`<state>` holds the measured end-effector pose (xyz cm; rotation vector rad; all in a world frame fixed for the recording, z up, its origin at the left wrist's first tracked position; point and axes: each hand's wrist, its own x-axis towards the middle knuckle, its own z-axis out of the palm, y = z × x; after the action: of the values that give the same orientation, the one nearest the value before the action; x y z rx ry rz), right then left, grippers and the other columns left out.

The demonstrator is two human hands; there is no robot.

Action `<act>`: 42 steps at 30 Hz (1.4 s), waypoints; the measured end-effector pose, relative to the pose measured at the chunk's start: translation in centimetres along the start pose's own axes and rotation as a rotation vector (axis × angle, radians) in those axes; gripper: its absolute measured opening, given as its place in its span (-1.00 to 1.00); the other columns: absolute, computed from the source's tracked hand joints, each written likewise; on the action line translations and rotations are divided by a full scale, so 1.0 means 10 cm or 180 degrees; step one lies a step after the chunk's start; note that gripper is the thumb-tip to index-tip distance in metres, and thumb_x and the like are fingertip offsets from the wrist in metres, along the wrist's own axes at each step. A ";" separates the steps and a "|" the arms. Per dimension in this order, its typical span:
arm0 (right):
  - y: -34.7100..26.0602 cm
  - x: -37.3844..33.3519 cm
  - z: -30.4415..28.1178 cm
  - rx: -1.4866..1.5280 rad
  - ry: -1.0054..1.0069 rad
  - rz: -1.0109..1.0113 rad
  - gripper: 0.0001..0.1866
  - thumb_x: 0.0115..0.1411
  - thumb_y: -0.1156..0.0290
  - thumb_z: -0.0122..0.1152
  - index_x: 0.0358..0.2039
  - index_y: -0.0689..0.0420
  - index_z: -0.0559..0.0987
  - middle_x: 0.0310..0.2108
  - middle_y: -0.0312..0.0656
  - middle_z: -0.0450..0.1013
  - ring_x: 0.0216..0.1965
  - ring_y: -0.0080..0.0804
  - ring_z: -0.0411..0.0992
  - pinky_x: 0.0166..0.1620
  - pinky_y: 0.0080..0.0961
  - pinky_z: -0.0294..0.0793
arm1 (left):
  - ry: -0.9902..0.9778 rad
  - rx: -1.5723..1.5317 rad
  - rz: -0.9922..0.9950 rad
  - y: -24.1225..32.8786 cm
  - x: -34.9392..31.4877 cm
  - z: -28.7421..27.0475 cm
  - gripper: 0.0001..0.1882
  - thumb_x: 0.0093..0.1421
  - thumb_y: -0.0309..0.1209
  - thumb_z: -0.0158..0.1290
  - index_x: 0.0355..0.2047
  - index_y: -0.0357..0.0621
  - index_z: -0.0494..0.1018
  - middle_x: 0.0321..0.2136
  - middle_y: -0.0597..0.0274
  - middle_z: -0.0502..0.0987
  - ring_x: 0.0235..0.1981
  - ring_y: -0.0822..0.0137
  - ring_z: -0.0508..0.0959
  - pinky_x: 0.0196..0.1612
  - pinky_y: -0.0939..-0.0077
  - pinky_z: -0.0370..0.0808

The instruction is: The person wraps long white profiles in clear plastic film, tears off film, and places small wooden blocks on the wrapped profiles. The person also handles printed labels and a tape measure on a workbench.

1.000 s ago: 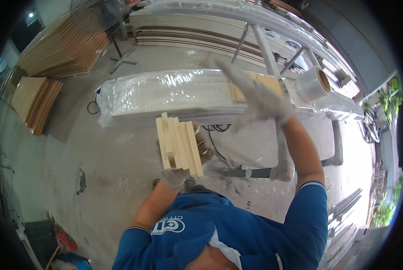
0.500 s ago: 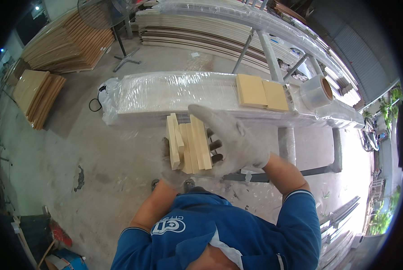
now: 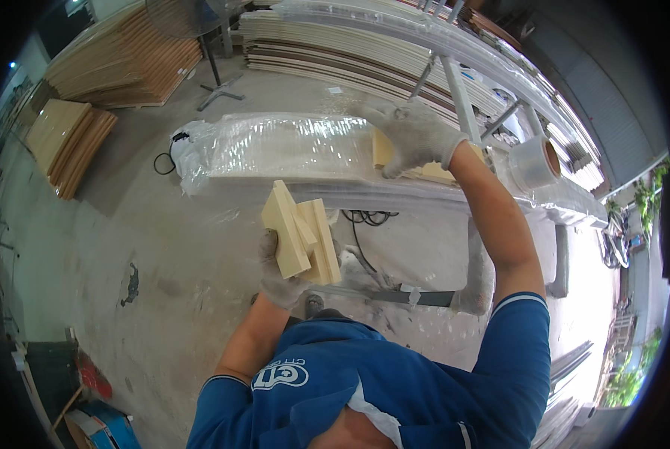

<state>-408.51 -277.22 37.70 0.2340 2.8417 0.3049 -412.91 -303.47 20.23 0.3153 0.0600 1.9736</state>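
My gloved left hand [image 3: 275, 273] is closed around the lower left side of several short, pale yellow wooden boards [image 3: 294, 236]. They stand on edge, unevenly fanned, in front of my body. Farther off, my gloved right hand [image 3: 417, 138] reaches over more flat yellow boards [image 3: 380, 150] lying on a plastic-wrapped bench-like bundle [image 3: 275, 150]. Its thumb and fingers are spread across them, and the hand covers much of these boards. Whether it grips one cannot be seen.
A roll of clear stretch film [image 3: 533, 161] stands on the bundle's right end. A grey support leg [image 3: 473, 273] and dark cables [image 3: 369, 218] are below it. Stacked panels [image 3: 129, 56] and a stand fan [image 3: 211, 67] stand at the back left.
My right hand has left the boards in my left hand and moved away to those on the wrapped bundle. The held boards have tilted and fanned apart a little.
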 end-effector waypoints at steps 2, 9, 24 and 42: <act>0.04 0.00 -0.01 0.0066 -0.0100 0.0002 0.21 -0.20 -0.02 0.48 0.44 -0.05 0.05 -0.02 0.04 0.50 -0.08 -0.17 0.50 0.08 -0.27 0.40 | -0.0190 0.0018 -0.0009 0.03 -0.01 0.01 -0.11 0.11 0.27 0.07 0.23 -0.14 0.27 -0.04 0.00 0.47 -0.19 0.03 0.57 -0.23 0.10 0.60; -0.61 -0.35 0.02 0.1756 0.2285 -0.1542 0.45 -0.30 -0.35 0.46 0.44 0.19 -0.04 0.40 0.10 0.03 0.39 0.12 0.04 0.39 -0.04 0.08 | -0.0063 0.0291 0.0178 0.09 -0.04 0.08 -0.03 0.11 0.38 -0.02 0.28 -0.10 0.20 -0.12 0.13 0.48 -0.25 0.20 0.55 -0.24 0.21 0.58; -1.02 -0.57 -0.03 0.2056 0.2527 -0.1189 0.10 -0.23 0.04 0.49 0.30 0.23 0.22 0.11 0.07 0.33 0.12 0.02 0.33 0.23 -0.13 0.25 | 0.1920 0.2578 0.0940 0.64 0.04 0.82 -0.51 0.36 -0.22 0.01 0.20 -0.21 0.31 0.05 0.10 0.48 0.07 0.30 0.52 0.07 0.33 0.57; -0.57 0.34 -0.14 0.0265 0.0911 -0.0565 0.13 -0.32 -0.16 0.57 0.21 0.20 0.35 0.14 0.09 0.40 0.19 0.02 0.35 0.21 -0.14 0.37 | 0.1398 0.8723 0.0483 1.01 1.19 0.41 -0.45 0.22 -0.10 0.08 0.11 -0.18 0.41 -0.02 -0.14 0.48 0.06 -0.01 0.46 0.14 0.10 0.37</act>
<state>-412.89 -282.34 36.87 -0.0516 3.1336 0.1965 -425.40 -297.26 28.31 1.3922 2.9373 0.5786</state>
